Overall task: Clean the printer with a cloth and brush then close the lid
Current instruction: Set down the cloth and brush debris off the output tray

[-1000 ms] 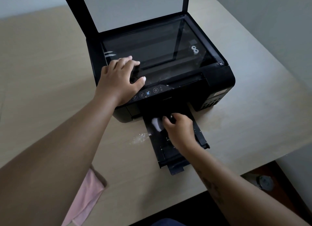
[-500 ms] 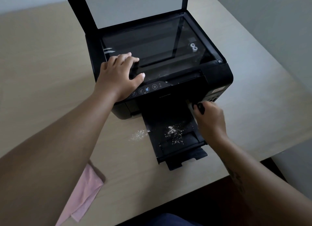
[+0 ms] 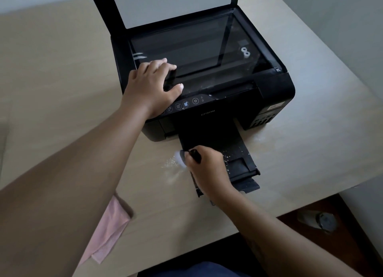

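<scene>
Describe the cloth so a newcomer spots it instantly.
Find the black printer on the beige table. From it, come toward the table's near edge, beside the left forearm, where the cloth lies partly hidden. It is the only pink thing in view.

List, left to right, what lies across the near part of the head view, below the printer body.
pink cloth → white crumbs on the table → right hand gripping the brush → blurred grey object past the table's edge. The output tray overlaps the hand, so it is left out.
</scene>
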`<action>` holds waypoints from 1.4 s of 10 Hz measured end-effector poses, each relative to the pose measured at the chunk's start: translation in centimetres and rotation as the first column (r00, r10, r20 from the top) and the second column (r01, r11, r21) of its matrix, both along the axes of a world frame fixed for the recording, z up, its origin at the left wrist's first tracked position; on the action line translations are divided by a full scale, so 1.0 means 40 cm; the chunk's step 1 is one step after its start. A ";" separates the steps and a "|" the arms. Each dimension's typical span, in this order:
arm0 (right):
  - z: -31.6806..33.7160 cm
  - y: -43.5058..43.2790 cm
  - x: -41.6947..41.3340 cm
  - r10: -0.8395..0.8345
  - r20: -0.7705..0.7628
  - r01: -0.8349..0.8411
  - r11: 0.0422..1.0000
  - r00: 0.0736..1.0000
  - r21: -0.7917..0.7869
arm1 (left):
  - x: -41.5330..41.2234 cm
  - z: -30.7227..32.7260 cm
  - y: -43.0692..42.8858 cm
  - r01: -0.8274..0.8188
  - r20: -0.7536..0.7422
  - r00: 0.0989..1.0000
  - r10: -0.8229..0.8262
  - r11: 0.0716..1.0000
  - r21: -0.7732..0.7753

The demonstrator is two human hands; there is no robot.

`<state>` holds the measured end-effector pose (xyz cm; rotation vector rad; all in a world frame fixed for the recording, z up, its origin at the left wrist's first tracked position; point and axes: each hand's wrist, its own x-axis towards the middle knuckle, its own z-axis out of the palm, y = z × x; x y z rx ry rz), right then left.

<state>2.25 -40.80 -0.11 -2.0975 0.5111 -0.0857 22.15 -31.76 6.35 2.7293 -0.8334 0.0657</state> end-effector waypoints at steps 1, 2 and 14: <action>0.015 -0.063 -0.008 -0.070 -0.081 0.077 0.994 0.994 0.084 | 0.000 0.000 0.000 -0.002 -0.001 1.000 0.002 1.000 -0.002; 0.010 -0.152 -0.018 -0.219 -0.075 0.220 0.975 0.973 0.002 | -0.001 -0.002 0.000 -0.005 0.000 1.000 0.005 1.000 -0.002; 0.015 -0.270 -0.120 -0.239 -0.032 0.222 0.939 0.970 -0.262 | 0.000 -0.001 -0.004 -0.014 0.008 1.000 0.014 1.000 0.006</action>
